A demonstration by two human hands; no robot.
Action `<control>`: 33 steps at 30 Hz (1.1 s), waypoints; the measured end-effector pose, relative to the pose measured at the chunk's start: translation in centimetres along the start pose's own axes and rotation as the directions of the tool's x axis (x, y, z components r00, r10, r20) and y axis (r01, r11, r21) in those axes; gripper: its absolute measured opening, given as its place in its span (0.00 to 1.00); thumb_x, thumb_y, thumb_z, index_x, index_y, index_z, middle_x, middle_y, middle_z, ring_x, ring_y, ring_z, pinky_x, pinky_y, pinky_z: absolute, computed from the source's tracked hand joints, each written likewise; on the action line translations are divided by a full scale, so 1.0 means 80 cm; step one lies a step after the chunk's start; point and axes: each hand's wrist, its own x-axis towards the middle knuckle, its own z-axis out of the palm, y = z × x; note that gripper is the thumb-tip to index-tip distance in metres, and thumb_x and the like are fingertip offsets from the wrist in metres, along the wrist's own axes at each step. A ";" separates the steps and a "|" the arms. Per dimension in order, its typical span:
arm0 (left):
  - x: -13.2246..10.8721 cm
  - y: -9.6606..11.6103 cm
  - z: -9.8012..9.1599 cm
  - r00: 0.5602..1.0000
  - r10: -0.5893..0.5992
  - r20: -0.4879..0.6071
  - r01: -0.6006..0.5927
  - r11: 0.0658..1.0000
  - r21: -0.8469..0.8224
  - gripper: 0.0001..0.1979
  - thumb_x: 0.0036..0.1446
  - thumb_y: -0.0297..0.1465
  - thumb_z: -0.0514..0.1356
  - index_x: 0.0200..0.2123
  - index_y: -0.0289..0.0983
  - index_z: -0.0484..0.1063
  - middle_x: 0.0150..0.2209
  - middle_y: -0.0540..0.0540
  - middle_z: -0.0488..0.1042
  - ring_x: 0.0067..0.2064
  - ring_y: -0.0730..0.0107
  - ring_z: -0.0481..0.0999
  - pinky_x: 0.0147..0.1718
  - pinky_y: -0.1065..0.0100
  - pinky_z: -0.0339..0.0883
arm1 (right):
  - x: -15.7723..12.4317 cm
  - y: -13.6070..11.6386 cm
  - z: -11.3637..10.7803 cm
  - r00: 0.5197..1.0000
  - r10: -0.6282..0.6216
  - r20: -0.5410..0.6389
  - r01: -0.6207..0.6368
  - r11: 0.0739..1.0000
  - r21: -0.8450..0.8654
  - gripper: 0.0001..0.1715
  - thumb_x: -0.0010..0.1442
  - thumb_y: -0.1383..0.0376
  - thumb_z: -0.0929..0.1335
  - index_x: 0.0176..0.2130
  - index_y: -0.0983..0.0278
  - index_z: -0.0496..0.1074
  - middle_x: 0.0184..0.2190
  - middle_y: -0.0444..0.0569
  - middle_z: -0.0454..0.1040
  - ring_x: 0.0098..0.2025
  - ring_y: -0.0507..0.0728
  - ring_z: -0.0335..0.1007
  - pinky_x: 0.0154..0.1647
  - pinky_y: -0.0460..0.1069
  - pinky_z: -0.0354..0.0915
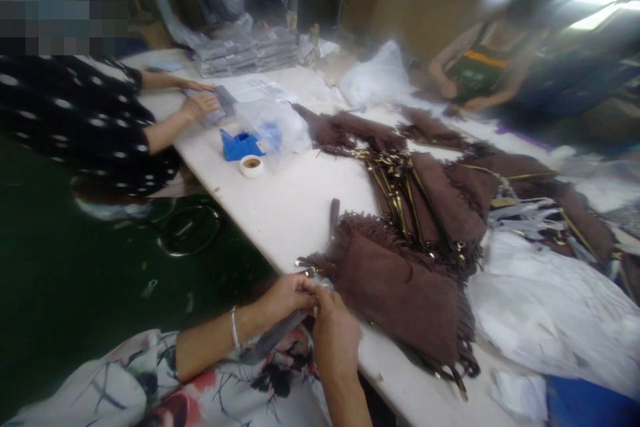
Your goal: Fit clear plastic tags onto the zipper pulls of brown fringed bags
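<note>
A brown suede fringed bag [400, 287] lies at the near edge of the white table [285, 200]. My left hand [285, 297], with a silver bangle at the wrist, pinches at the bag's near-left corner, by a small metal fitting [306, 269]. My right hand [334, 327] is closed just beside it, fingertips meeting the left hand's. A grey strip [273, 340] hangs down below both hands. What the fingers hold is too small and blurred to name.
Several more brown fringed bags with gold chains [425, 193] are piled mid-table, white wrapping paper [545, 307] at right. A tape roll [251, 165], blue object [240, 145] and plastic bags [275, 121] lie further back. A person in a dotted top [70, 127] works at left, another person [475, 70] at the far side.
</note>
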 end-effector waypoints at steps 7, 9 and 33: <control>0.003 -0.012 0.002 0.998 0.055 -0.018 -0.055 0.998 -0.018 0.17 0.39 0.37 0.73 0.28 0.32 0.74 0.24 0.48 0.76 0.25 0.70 0.73 0.27 0.69 0.64 | 0.006 -0.003 -0.012 0.994 0.088 0.060 -0.092 0.993 0.077 0.18 0.60 0.74 0.64 0.47 0.56 0.66 0.32 0.43 0.76 0.32 0.56 0.75 0.26 0.47 0.50; 0.006 -0.020 -0.001 0.997 0.074 -0.028 -0.074 0.997 0.015 0.16 0.41 0.37 0.73 0.27 0.32 0.73 0.23 0.48 0.75 0.24 0.70 0.73 0.26 0.69 0.64 | 0.009 0.000 -0.015 0.991 0.112 0.076 -0.122 0.982 0.141 0.19 0.61 0.72 0.63 0.51 0.57 0.63 0.30 0.44 0.77 0.32 0.57 0.76 0.27 0.47 0.50; 0.005 -0.031 0.000 0.961 0.274 -0.020 -0.231 0.846 0.481 0.13 0.59 0.41 0.57 0.30 0.37 0.71 0.27 0.51 0.72 0.29 0.68 0.70 0.28 0.71 0.62 | -0.006 0.007 0.040 0.962 0.261 -0.082 -0.156 0.770 0.619 0.14 0.62 0.72 0.59 0.46 0.60 0.65 0.26 0.44 0.77 0.27 0.56 0.76 0.24 0.45 0.61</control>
